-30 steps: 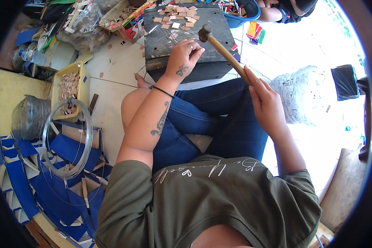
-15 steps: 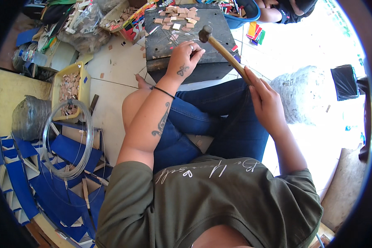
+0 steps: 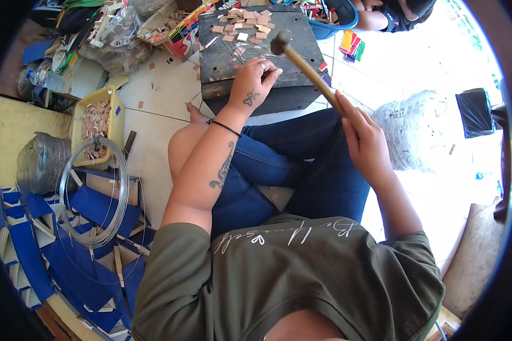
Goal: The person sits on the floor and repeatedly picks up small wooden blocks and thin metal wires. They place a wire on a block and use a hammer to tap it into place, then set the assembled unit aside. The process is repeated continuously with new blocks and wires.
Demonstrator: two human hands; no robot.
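Note:
I sit on the floor before a dark wooden block (image 3: 224, 51) that bears several small tan wood pieces (image 3: 242, 25) at its far side. My left hand (image 3: 253, 82) rests on the block's near top, fingers pinched on something too small to make out. My right hand (image 3: 364, 133) grips the wooden handle of a hammer (image 3: 307, 65). Its metal head (image 3: 280, 42) hovers just above the block, right of my left hand's fingertips.
A yellow tray (image 3: 116, 122) of tan pieces and a coil of wire (image 3: 91, 193) lie at my left, over blue card pieces (image 3: 96, 210). Bags of scraps (image 3: 111, 40) sit at the far left. Another person (image 3: 392, 11) sits beyond the block. A white sack (image 3: 415, 131) stands at my right.
The hammer head has shifted only slightly above the block. My left hand stays pinched in the same spot.

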